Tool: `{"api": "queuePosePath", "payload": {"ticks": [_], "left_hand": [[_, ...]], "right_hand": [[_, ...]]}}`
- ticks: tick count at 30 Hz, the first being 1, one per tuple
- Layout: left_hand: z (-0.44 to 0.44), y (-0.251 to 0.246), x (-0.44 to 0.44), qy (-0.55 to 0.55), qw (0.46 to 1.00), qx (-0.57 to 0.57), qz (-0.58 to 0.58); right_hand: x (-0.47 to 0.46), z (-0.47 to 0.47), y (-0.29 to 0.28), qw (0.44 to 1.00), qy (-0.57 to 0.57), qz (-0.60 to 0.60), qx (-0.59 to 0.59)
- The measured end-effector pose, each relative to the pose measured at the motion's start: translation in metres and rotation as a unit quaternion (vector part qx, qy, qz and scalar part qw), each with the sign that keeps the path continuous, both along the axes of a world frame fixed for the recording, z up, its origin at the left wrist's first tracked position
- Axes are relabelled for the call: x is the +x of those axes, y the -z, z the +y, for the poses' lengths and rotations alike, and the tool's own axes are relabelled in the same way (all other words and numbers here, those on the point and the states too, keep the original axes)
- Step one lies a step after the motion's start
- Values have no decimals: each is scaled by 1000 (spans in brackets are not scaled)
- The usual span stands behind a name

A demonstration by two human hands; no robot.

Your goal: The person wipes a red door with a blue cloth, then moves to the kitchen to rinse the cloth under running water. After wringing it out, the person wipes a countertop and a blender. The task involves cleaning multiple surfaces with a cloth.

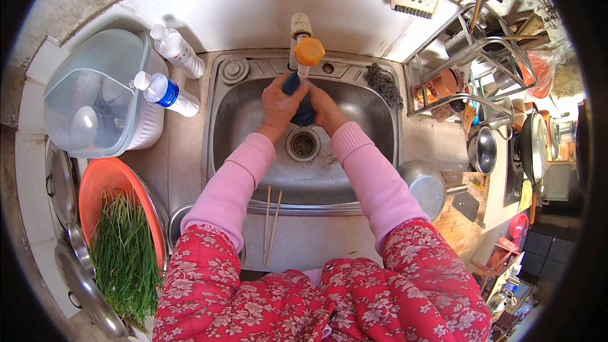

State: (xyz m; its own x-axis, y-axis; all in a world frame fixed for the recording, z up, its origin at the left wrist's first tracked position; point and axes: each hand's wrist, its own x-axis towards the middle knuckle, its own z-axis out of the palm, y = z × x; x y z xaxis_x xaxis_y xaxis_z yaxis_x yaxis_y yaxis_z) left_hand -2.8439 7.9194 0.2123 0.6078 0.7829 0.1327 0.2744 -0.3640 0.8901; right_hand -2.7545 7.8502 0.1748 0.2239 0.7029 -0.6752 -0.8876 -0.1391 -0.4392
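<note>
My left hand [281,107] and my right hand [325,108] both grip a dark blue cloth [304,113], which looks wet and bunched. They hold it just beneath the white faucet [300,28] with its orange knob [309,51]. Under the cloth is the stainless steel sink [354,171], its round drain [304,144] showing just below my hands. Part of the cloth is hidden by my fingers. A pair of wooden chopsticks [270,228] lies at the sink's front edge.
On the left stand two plastic bottles [178,52], a lidded dish box [95,95] and an orange colander [107,171] with long green leaves [126,251]. Steel wool [385,88] sits on the sink's right rim. Beyond are a metal rack [456,71] and a metal pot [422,190].
</note>
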Motion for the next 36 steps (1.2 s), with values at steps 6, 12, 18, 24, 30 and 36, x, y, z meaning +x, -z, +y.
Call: {"api": "queuePosePath", "payload": {"ticks": [6, 12, 18, 24, 30, 36], "left_hand": [[26, -7, -13, 9, 910, -412, 54], [12, -11, -18, -2, 639, -763, -99], [-11, 3, -14, -56, 621, -763, -169], [-23, 3, -3, -206, 780, -549, -219], [-22, 0, 10, -136, 934, -299, -140], [-6, 1, 2, 0, 996, -76, 50]], "right_hand": [[17, -18, -13, 961, 6, -274, 25], [-5, -39, -39, 976, 109, -32, 186], [-5, -51, -25, 961, 141, -208, 119], [-31, -63, -27, 805, 60, -581, -105], [-33, -27, -20, 917, 123, -379, -8], [1, -15, -5, 971, 22, -239, 1]]}}
